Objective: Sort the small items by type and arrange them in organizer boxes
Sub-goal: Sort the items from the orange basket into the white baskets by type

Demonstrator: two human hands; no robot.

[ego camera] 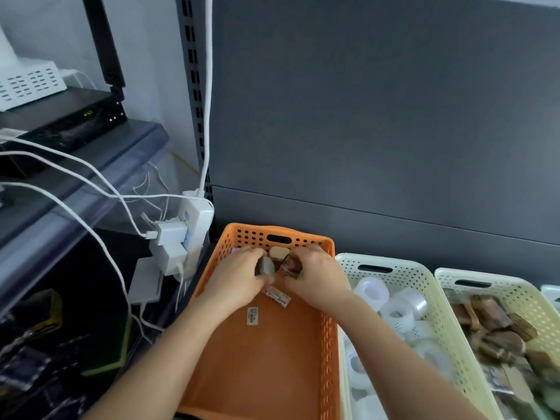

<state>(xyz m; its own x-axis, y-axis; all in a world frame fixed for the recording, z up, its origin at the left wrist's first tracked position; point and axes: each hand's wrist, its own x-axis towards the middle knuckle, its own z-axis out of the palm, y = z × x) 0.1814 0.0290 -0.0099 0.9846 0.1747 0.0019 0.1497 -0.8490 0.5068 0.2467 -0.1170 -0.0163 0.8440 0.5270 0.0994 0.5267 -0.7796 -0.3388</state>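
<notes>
Left hand [239, 275] and right hand [318, 277] gripping brown tape rolls [291, 265], orange basket [263, 359], clear rolls [397, 310] in cream basket [424, 269]

A dark grey back panel [378, 116] spans the rear of the shelving, bounded at its left by a slotted upright [194, 95]; a white cable [208, 86] runs down along that upright to a white power strip [194, 225], which stands on end just left of the panel with two white adapters [170, 244] plugged into its side. To the left, a grey shelf [100, 165] bears a black electronic unit [63, 116] showing small lit indicators, with a white perforated box [28, 83] resting on top of it; several thin white leads [91, 177] trail from that side across to the adapters.
</notes>
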